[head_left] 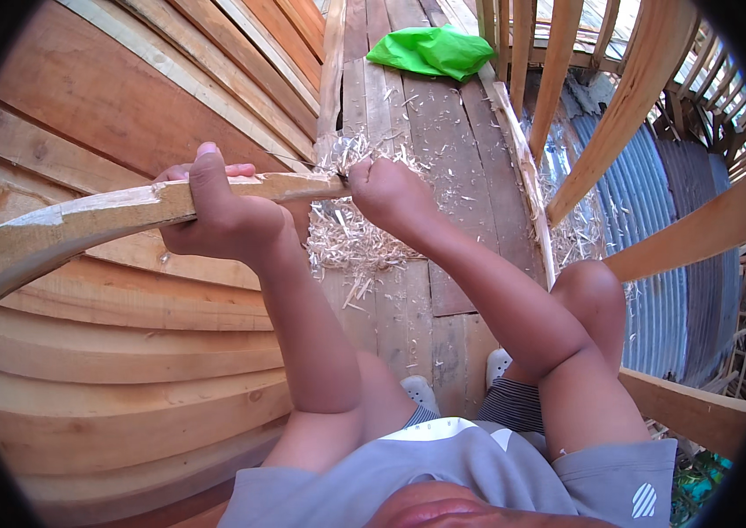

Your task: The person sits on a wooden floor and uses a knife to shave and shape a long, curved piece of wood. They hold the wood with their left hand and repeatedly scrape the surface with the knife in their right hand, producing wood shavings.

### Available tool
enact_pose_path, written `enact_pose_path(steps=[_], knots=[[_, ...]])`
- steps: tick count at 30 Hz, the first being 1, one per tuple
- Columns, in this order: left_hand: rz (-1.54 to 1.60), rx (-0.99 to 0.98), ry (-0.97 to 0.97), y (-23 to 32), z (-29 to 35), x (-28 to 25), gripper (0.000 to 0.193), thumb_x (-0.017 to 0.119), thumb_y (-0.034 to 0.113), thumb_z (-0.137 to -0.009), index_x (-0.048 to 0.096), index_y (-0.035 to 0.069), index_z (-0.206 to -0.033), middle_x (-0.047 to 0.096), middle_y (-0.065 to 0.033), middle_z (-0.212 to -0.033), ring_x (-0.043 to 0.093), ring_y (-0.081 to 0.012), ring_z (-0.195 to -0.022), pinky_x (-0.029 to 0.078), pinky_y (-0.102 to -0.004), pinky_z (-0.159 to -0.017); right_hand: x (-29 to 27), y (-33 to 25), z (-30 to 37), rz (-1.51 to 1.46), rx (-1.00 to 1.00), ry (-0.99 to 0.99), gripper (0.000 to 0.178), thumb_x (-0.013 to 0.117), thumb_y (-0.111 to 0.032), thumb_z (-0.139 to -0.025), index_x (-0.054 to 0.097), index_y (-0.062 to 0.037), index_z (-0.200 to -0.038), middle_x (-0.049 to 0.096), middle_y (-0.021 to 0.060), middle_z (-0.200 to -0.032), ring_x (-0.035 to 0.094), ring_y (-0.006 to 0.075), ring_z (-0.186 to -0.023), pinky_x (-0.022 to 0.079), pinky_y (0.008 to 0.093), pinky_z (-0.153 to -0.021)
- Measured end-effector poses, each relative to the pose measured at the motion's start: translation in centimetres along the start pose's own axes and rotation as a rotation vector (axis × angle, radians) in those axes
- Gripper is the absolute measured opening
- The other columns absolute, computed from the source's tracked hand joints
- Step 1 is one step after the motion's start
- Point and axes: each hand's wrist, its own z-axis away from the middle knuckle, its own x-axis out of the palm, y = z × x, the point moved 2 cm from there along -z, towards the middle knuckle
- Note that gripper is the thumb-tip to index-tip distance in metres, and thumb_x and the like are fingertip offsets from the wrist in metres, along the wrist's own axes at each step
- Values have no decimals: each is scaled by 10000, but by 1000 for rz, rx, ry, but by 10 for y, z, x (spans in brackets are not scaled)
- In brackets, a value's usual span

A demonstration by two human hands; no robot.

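Note:
A long, pale piece of wood [83,218] slants across from the left rim, broad and bent at that end and thinner toward the middle. Cut faces show along its upper side. My left hand [228,216] is closed around it, thumb up over the top and fingertips showing behind. At the thin end my right hand [391,194] makes a fist right against the wood. A small dark bit shows between fist and wood; what the fist holds is hidden. Curly wood shavings [360,238] lie heaped on the floor below both hands.
A plank wall [127,330] runs along my left. Wooden railing slats [628,123] stand on the right, with corrugated metal sheets [654,264] beyond. On the plank floor [457,220] ahead lies a bright green bag [433,53]. My knee [588,286] is bent near the railing.

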Motion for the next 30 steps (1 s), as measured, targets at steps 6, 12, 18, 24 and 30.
enact_pose_path(steps=[6, 12, 18, 24, 30], knots=[[-18, 1, -67, -1, -2, -3, 225, 650, -3, -735, 437, 42, -682, 457, -27, -628, 499, -146, -440, 489, -266, -423, 15, 5, 3, 180, -130, 263, 549, 392, -340, -951, 688, 20, -662, 629, 262, -642, 635, 444, -605, 537, 529, -659], [-38, -26, -86, 3, -2, -3, 163, 633, 22, -702, 481, 12, -757, 478, -71, -661, 527, -178, -479, 477, -311, -479, 15, 13, -2, 307, -261, 357, 550, 410, -340, -946, 660, -12, -582, 585, 201, -517, 610, 370, -464, 519, 482, -486], [-24, -37, -139, 7, -3, -5, 161, 596, -5, -698, 459, 27, -777, 480, -66, -697, 492, -148, -517, 483, -306, -483, 21, 19, -3, 343, -336, 452, 513, 423, -336, -939, 640, -69, -558, 565, 143, -472, 592, 310, -410, 495, 449, -425], [8, -46, -205, 3, -11, -8, 132, 551, -19, -687, 444, 32, -746, 455, -64, -659, 463, -141, -516, 462, -311, -480, 22, 20, -5, 353, -435, 543, 449, 476, -317, -906, 626, -100, -542, 569, 121, -470, 598, 280, -407, 490, 424, -407], [51, -57, -152, -8, -25, -24, 116, 519, -14, -699, 430, 39, -753, 483, -62, -635, 488, -148, -465, 486, -292, -485, -51, 45, -43, 532, -67, 580, 619, 389, -445, -983, 701, -15, -665, 666, 215, -638, 682, 359, -582, 536, 481, -513]])
